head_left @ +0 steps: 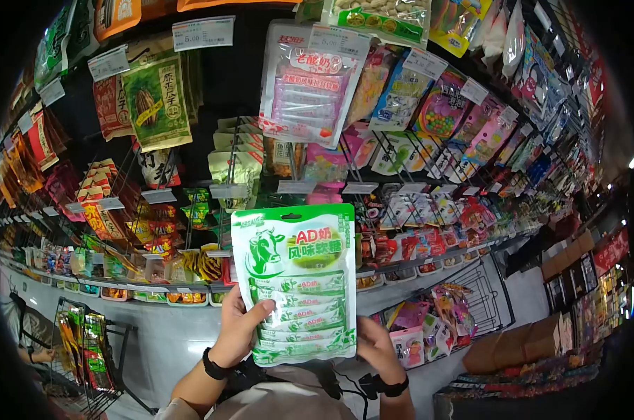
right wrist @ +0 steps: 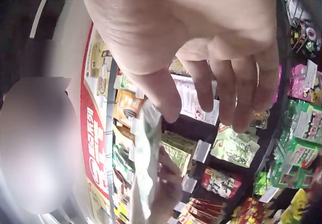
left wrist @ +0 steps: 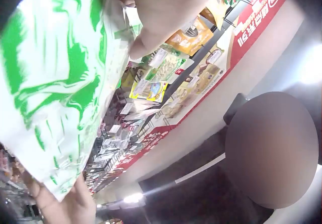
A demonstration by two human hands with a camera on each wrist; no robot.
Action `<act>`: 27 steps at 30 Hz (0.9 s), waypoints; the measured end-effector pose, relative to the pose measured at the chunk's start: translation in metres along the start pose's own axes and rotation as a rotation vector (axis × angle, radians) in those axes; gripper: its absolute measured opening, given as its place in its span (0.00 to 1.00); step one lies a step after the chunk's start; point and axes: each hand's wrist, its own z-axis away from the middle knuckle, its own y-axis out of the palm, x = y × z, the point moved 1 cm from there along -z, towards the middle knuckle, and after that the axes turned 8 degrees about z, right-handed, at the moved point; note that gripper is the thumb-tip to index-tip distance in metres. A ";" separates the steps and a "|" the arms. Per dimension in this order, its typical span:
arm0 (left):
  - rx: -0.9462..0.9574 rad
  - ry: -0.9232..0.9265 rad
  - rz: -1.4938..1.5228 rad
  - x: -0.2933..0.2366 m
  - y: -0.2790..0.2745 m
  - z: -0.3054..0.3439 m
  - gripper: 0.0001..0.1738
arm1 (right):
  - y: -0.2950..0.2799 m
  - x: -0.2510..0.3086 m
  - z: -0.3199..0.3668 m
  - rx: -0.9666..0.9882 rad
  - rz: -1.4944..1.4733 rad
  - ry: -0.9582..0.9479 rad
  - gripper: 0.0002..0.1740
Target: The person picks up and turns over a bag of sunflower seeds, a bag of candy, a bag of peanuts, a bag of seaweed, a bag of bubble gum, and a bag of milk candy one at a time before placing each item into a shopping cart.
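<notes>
A white and green bag of soft candy [head_left: 294, 283], with a cow's head and a row of wrapped sticks printed or showing on its front, is held upright before the shelves. My left hand [head_left: 238, 326] grips its lower left side, the thumb lying across the front. Beside the lower right edge is my right hand [head_left: 377, 348], partly hidden behind the bag in the head view. The right wrist view has this hand's fingers [right wrist: 244, 91] loosely bent and apart, with the thumb close to the bag's edge.
Racks of hanging snack bags, such as a pink-white candy bag [head_left: 310, 91] and green seed bags [head_left: 159, 98], fill the front. A wire cart [head_left: 481, 294] with packets stands at right, another cart [head_left: 124, 350] at left. Brown boxes [head_left: 516, 346] lie at far right.
</notes>
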 end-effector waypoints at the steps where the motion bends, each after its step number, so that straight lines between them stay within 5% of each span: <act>1: 0.010 -0.003 -0.018 0.002 0.000 0.001 0.24 | -0.004 0.001 0.000 -0.046 -0.096 0.003 0.29; 4: 0.041 -0.027 -0.075 0.005 0.007 0.004 0.25 | -0.008 0.003 -0.002 0.006 -0.522 0.018 0.31; 9: 0.177 -0.129 -0.126 0.015 0.015 0.011 0.28 | 0.027 0.072 -0.001 0.065 -0.191 0.031 0.26; 14: 0.313 -0.231 -0.206 0.026 0.008 0.021 0.30 | 0.032 0.075 -0.001 -0.037 -0.163 -0.039 0.22; 27: 0.230 -0.230 -0.228 0.014 0.009 0.034 0.23 | 0.049 0.081 -0.002 -0.022 -0.234 0.001 0.23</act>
